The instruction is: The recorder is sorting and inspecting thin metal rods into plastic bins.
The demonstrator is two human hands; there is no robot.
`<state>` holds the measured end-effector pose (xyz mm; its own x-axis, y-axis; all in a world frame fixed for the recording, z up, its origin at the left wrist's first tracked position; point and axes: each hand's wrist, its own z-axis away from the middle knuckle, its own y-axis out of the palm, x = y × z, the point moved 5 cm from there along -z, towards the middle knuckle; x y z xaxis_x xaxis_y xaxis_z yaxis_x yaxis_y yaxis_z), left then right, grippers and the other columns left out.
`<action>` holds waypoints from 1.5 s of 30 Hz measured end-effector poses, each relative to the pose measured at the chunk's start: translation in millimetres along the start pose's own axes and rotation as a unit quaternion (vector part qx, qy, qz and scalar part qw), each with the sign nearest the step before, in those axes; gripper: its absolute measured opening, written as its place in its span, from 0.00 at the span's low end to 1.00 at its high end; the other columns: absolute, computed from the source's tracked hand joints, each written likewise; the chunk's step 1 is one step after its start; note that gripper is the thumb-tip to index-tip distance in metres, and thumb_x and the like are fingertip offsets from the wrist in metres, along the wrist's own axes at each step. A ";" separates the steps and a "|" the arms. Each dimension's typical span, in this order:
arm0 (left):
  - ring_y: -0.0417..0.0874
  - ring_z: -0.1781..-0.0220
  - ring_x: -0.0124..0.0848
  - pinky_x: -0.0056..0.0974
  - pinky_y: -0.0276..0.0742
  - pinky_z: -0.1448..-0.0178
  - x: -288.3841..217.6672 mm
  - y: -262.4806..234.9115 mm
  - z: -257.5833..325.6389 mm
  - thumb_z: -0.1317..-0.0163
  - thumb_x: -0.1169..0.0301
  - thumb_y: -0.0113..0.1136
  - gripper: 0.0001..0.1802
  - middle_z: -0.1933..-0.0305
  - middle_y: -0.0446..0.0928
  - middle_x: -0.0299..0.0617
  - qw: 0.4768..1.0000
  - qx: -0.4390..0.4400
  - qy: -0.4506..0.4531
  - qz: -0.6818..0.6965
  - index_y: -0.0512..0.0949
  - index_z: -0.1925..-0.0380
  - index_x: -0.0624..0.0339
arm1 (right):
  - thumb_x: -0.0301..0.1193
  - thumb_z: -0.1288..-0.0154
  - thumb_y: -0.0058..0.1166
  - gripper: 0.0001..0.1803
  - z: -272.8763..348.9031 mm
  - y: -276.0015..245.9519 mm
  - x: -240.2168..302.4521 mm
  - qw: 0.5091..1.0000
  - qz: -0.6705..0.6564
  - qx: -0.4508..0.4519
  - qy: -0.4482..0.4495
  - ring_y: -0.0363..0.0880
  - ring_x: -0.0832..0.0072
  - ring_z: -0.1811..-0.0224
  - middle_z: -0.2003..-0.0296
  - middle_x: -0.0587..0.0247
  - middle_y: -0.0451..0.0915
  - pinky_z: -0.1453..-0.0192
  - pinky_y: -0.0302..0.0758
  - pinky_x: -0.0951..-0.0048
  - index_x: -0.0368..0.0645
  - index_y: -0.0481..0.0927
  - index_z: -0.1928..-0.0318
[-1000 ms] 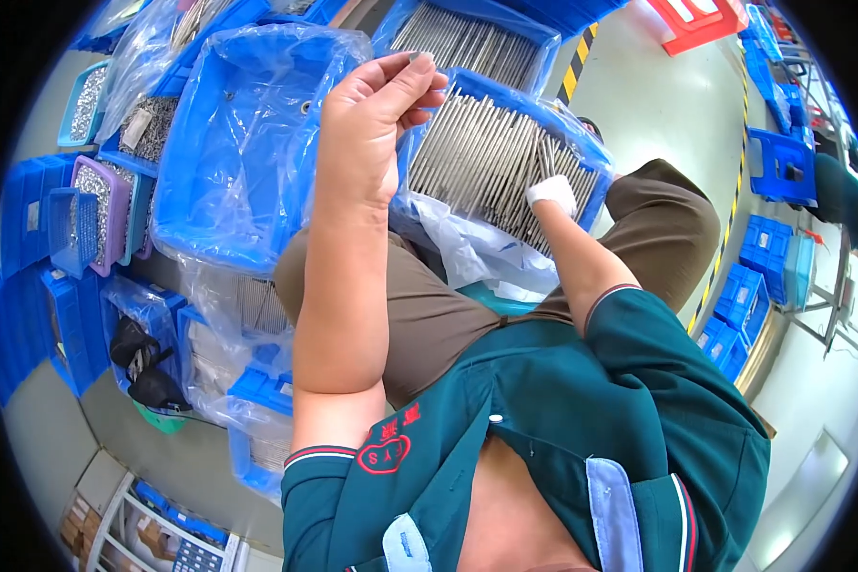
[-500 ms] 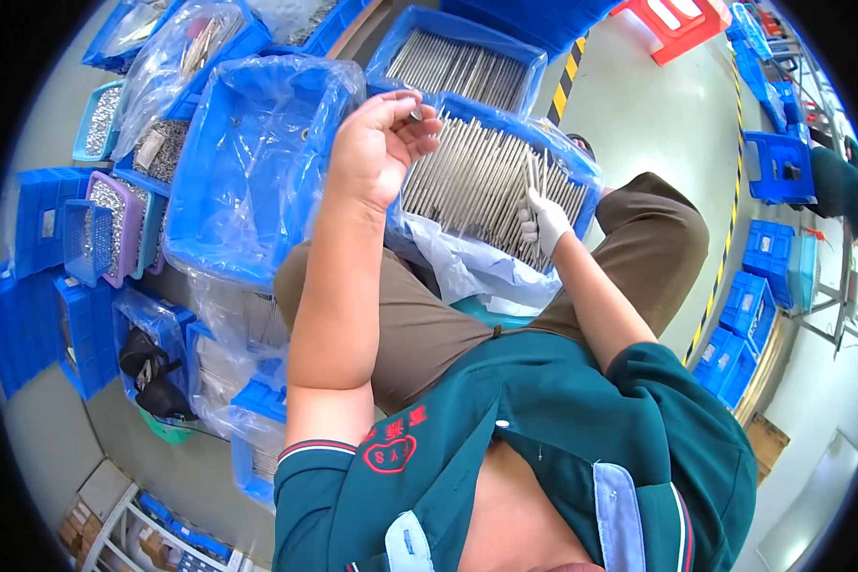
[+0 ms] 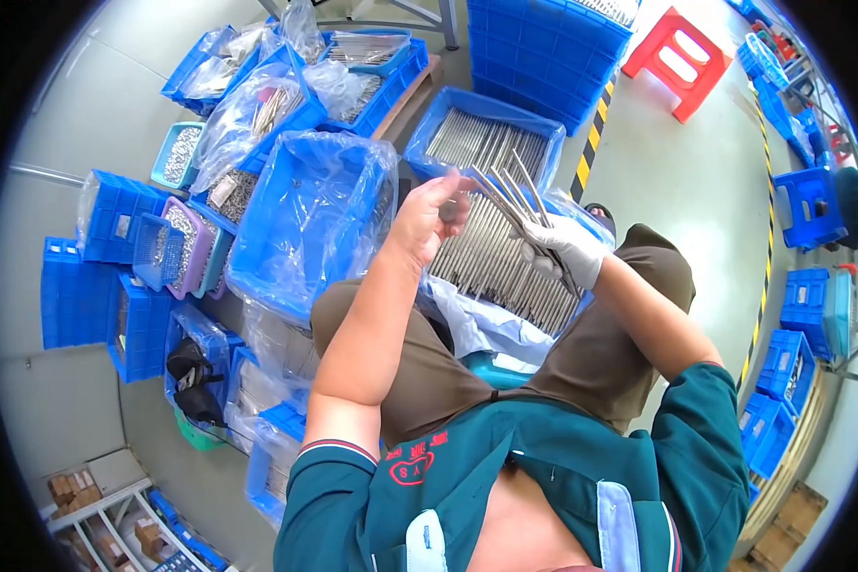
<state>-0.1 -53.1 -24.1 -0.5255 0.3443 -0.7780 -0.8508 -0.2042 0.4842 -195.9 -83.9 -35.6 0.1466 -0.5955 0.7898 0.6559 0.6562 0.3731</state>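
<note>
My right hand [image 3: 567, 250], in a white glove, is closed round several thin metal rods [image 3: 515, 195] that fan out toward the upper left. My bare left hand [image 3: 431, 221] is up beside them, its index fingertip at the end of one rod. A small dark metal piece [image 3: 449, 212] shows between its curled fingers; its exact kind is too small to tell. Below both hands lies a plastic-lined blue crate [image 3: 593, 227] filled with rows of similar rods [image 3: 486, 255]. Left of my left hand stands another blue crate [image 3: 281, 224], lined with clear plastic.
Beyond the rods, a further blue crate [image 3: 419, 133] holds more rods. Tall stacked blue crates [image 3: 543, 67] and a red stool [image 3: 679, 62] stand farther off. Baskets of small metal parts [image 3: 176, 153] crowd the left. Crate stacks [image 3: 782, 367] line the right side.
My gloved right hand has lifted several rods out of the row and turned them toward my left hand. My left hand has moved down and right to the rod ends. The whole view has shifted.
</note>
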 end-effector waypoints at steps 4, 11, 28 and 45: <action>0.71 0.76 0.23 0.27 0.64 0.76 3.4 13.2 -4.3 0.34 0.55 0.50 0.17 0.76 0.72 0.34 0.999 -0.037 0.006 -0.021 0.77 0.64 0.59 | 0.43 0.34 0.50 0.18 -4.7 -2.1 0.2 0.999 -0.019 0.033 0.007 0.67 0.88 0.85 0.78 0.73 0.75 0.85 0.60 0.86 0.41 0.75 0.56; 0.70 0.77 0.22 0.28 0.63 0.76 3.9 20.7 -18.5 0.37 0.59 0.56 0.12 0.77 0.71 0.32 0.998 -0.057 0.021 -0.009 0.76 0.69 0.56 | 0.45 0.35 0.50 0.18 -13.6 -0.7 -1.0 0.999 -0.047 0.019 -0.007 0.69 0.87 0.83 0.76 0.71 0.76 0.84 0.62 0.87 0.44 0.75 0.56; 0.69 0.79 0.18 0.26 0.62 0.75 9.2 35.3 -23.0 0.41 0.72 0.58 0.01 0.76 0.73 0.27 0.998 -0.053 0.022 0.016 0.76 0.69 0.52 | 0.48 0.34 0.46 0.19 -10.3 -1.8 -0.8 0.997 -0.065 -0.010 -0.038 0.73 0.82 0.82 0.75 0.66 0.77 0.84 0.68 0.83 0.43 0.73 0.59; 0.72 0.75 0.22 0.28 0.65 0.74 24.1 26.4 -31.2 0.41 0.74 0.57 0.04 0.74 0.74 0.32 0.999 0.012 0.008 0.042 0.77 0.65 0.56 | 0.48 0.34 0.47 0.20 -11.8 -2.5 -8.9 0.995 -0.098 -0.009 -0.019 0.74 0.81 0.82 0.75 0.67 0.77 0.85 0.68 0.83 0.44 0.75 0.57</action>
<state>-35.4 -78.8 -42.5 -0.5950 0.3122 -0.7406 -0.8035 -0.2099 0.5571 -190.2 -85.8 -49.3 -0.0125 -0.6933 0.7206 0.6829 0.5205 0.5126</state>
